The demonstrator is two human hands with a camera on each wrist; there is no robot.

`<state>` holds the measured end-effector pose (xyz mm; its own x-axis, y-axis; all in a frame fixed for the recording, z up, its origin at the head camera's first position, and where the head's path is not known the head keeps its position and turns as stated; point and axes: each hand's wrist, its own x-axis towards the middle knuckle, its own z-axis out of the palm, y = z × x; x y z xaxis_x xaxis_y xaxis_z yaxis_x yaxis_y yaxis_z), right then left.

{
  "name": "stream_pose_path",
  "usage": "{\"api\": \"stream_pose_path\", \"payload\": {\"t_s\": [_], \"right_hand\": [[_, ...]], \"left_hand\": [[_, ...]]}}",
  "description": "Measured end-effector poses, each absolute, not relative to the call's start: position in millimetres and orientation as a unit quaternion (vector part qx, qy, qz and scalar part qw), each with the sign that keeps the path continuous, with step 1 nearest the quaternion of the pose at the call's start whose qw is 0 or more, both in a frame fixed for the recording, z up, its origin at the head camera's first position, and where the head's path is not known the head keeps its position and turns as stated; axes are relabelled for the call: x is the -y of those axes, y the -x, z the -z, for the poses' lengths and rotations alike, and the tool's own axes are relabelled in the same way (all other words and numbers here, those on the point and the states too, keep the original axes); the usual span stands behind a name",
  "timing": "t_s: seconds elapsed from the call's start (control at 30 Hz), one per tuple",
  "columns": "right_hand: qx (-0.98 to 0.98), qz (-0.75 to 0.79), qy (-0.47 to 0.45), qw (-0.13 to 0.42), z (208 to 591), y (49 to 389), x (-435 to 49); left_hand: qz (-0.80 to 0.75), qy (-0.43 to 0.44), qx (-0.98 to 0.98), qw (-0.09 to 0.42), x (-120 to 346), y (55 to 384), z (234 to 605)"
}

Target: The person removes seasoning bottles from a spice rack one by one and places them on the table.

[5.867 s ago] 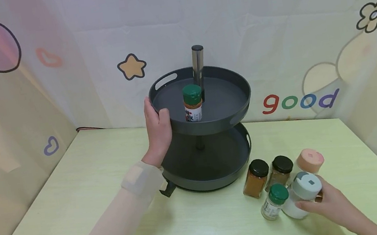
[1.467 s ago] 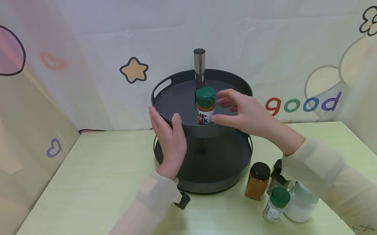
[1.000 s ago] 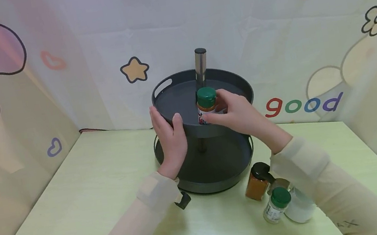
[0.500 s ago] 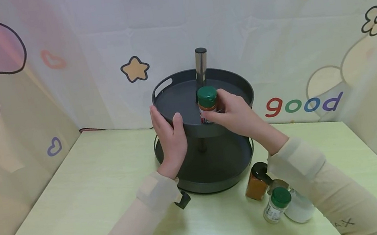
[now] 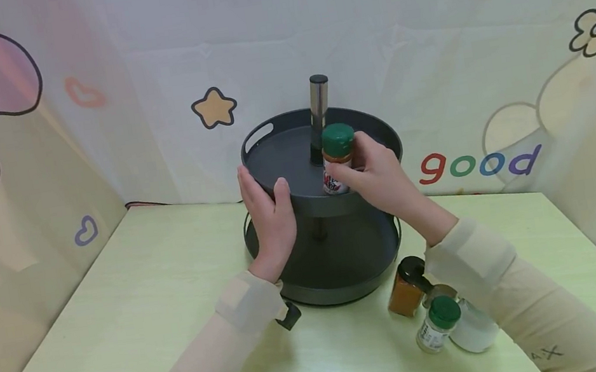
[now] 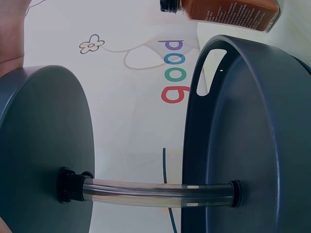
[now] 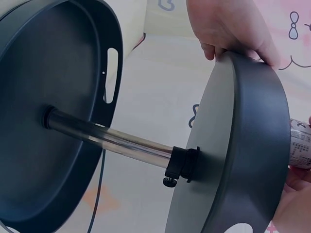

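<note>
A green-capped spice jar [image 5: 336,149] with orange-red contents stands near the front of the dark round upper tray [image 5: 283,165]. My right hand [image 5: 381,177] pinches it between thumb and fingers from the right; in the right wrist view its label [image 7: 300,145] shows beyond the tray's rim. Along the left outer rim of the same tray lies my left hand [image 5: 272,225], fingers straight, thumb apart. The right wrist view shows that left hand [image 7: 231,26] touching the rim from above. Below, the lower tray [image 5: 338,263] holds nothing visible. A metal pole [image 7: 131,144] joins the two tiers.
On the table, right of the stand, are a black-lidded jar of orange-brown powder [image 5: 405,297], another green-capped jar [image 5: 432,334] and a white jar [image 5: 474,330]. The right sleeve [image 5: 498,284] covers part of this group. A printed cloth [image 5: 147,105] hangs behind.
My right hand has left the white jar on the table and taken hold of the green-capped jar on the upper tray. Lately that jar has shifted slightly right and back. The left hand stays at the rim.
</note>
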<state>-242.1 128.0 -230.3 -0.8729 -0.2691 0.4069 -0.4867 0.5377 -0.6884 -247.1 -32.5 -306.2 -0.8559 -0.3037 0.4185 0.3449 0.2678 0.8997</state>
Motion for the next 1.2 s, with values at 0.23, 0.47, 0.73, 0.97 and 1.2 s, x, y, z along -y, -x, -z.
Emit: {"api": "stream_pose_path", "payload": {"t_s": [0.23, 0.47, 0.73, 0.97, 1.2], "right_hand": [[0.854, -0.45, -0.209, 0.154, 227, 240, -131], [0.839, -0.472, -0.212, 0.166, 223, 236, -135], [0.826, -0.49, -0.219, 0.172, 219, 231, -141], [0.825, -0.487, -0.224, 0.179, 220, 226, -152], [0.813, -0.505, -0.212, 0.195, 222, 221, -165]], "left_hand": [[0.608, 0.017, 0.746, 0.271, 33, 248, 306], [0.611, 0.019, 0.744, 0.271, 33, 248, 307], [0.61, 0.018, 0.744, 0.274, 33, 249, 307], [0.608, 0.018, 0.744, 0.275, 33, 249, 307], [0.608, 0.019, 0.744, 0.276, 32, 248, 307]]}}
